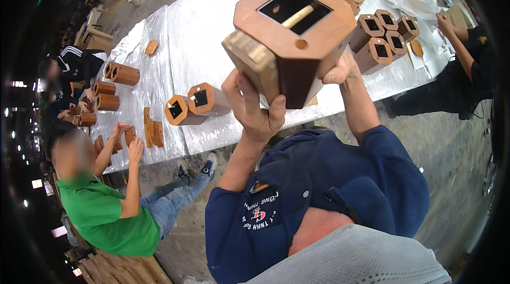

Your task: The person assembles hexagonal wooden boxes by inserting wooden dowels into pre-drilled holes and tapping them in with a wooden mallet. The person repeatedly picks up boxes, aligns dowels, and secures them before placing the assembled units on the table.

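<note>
Raised well clear above the tabletop (212, 34) edge, the octagonal wooden box (289, 34) is clamped between the left hand (255, 106), fingers curled around a sanding block (249, 61) against its side, and the right hand (340, 71), largely hidden behind it.

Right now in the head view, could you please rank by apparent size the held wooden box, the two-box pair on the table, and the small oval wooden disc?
1. Held octagonal wooden box, largest, though nearness to the camera inflates it.
2. Two-box pair.
3. Oval wooden disc, smallest.
</note>
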